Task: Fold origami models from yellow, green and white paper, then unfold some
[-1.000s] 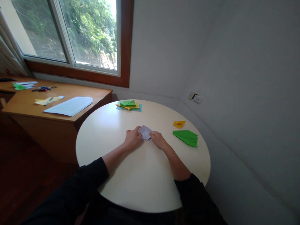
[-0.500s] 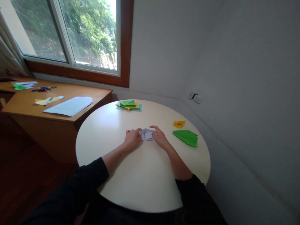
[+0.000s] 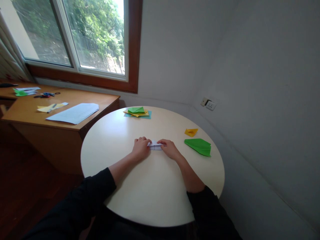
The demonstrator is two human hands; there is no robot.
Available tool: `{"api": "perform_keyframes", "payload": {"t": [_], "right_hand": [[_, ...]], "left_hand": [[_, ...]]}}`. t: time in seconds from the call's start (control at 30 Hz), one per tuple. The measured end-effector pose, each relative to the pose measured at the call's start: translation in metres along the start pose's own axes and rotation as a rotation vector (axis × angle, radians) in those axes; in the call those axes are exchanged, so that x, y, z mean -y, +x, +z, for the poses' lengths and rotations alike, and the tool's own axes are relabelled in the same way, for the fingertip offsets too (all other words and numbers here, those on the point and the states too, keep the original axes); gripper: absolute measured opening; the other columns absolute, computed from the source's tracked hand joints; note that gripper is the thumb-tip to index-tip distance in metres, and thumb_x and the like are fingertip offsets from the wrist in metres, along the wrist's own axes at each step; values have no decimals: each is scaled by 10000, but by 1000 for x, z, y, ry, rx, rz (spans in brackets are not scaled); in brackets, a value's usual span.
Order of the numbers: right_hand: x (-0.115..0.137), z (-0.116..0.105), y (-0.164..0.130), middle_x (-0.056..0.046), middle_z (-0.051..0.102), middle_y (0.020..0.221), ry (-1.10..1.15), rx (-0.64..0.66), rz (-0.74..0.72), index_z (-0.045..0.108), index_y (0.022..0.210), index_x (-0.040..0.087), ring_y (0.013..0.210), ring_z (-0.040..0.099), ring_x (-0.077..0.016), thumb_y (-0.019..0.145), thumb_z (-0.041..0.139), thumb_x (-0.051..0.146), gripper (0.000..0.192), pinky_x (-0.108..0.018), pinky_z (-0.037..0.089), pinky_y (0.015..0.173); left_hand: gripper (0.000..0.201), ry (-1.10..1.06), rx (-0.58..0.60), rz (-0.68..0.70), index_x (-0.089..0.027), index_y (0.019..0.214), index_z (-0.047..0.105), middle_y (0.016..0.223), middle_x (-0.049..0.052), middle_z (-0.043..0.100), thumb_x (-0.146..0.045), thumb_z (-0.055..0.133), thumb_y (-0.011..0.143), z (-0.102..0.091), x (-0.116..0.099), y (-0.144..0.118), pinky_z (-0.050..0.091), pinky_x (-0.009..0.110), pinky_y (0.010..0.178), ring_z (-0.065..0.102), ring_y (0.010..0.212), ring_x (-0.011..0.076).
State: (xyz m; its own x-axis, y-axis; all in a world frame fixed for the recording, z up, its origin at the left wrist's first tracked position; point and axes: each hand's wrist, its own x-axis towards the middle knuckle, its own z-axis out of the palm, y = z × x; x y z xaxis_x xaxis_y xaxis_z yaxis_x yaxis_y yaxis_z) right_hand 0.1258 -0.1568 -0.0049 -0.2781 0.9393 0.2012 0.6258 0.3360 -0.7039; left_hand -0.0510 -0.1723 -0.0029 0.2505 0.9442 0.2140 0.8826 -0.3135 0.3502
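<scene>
- Two black sleeves come up from the bottom of the view, pushed back from the bare forearms that lie across the round white table.
- Both hands meet near the table's middle on a small folded piece of white paper, which lies flat on the tabletop between them.
- Fingers of the left hand curl down, with their tips on the paper's left end; the hand is nearly closed, pressing rather than lifting.
- Likewise the right hand is curled, with its fingertips on the paper's right end, so only a narrow strip of paper shows between the two hands.
- Right of the right hand, near but apart from it, lies a folded green paper plane.
- Just beyond that plane sits a small yellow folded paper, not touching it.
- Beyond the left hand, at the far rim of the table, rests a stack of coloured sheets in green, yellow and blue.
- Far to the left of the hands stands a wooden desk carrying a large pale sheet, a yellowish paper, scissors and more scraps.
- Farthest off, a wood-framed window looks onto trees, and a wall socket sits in the right wall.
</scene>
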Motion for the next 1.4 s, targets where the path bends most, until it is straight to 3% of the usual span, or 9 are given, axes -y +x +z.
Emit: {"api": "perform_keyframes", "payload": {"t": [0.3, 0.63, 0.93, 1.1, 1.27, 1.4], "right_hand": [[2, 0, -1, -47, 678, 1029, -74, 29, 19, 687, 920, 183, 985, 601, -169, 704, 463, 68, 332, -307, 405, 938], [-2, -3, -1, -50, 561, 1236, -117, 103, 9, 676, 995, 192, 1160, 507, -183, 677, 431, -8, 449, -322, 330, 1028], [-11, -4, 2, -55, 485, 1312, -119, 186, 12, 632, 1084, 181, 1207, 459, -186, 738, 419, 38, 431, -329, 262, 1063], [-10, -9, 1, -38, 454, 1339, -96, 215, 11, 640, 1072, 209, 1256, 398, -199, 807, 450, 179, 328, -349, 216, 1079], [2, -13, -3, -94, 496, 1303, -97, 182, 45, 678, 993, 173, 1184, 478, -207, 824, 474, 360, 324, -328, 282, 1040], [5, -9, -4, -102, 563, 1228, -95, 119, 34, 700, 897, 163, 1070, 560, -191, 810, 505, 356, 289, -299, 370, 961]], "left_hand": [[388, -26, 13, 32, -248, 1057, 641, 1047, 101, 555, -141, 431, 748, 2, -2, -1, 321, 378, 867, 474, 1012, 249], [354, 31, 31, 46, -270, 1048, 638, 1087, 90, 547, -219, 437, 761, 0, -3, -3, 313, 398, 883, 459, 1033, 257], [373, 88, 63, 92, -279, 1091, 604, 1141, 114, 514, -425, 458, 781, -4, -4, -6, 278, 449, 907, 422, 1082, 295], [458, 73, 103, 61, -302, 1073, 611, 1181, 95, 506, -558, 325, 823, -8, -6, -5, 244, 462, 943, 383, 1140, 295], [392, 53, 85, 27, -293, 1049, 635, 1152, 95, 529, -417, 311, 867, -2, -1, -1, 263, 446, 936, 409, 1124, 276], [367, 46, 58, 46, -277, 1141, 582, 1168, 105, 519, -361, 398, 834, 1, 3, -1, 282, 430, 926, 423, 1111, 273]]}}
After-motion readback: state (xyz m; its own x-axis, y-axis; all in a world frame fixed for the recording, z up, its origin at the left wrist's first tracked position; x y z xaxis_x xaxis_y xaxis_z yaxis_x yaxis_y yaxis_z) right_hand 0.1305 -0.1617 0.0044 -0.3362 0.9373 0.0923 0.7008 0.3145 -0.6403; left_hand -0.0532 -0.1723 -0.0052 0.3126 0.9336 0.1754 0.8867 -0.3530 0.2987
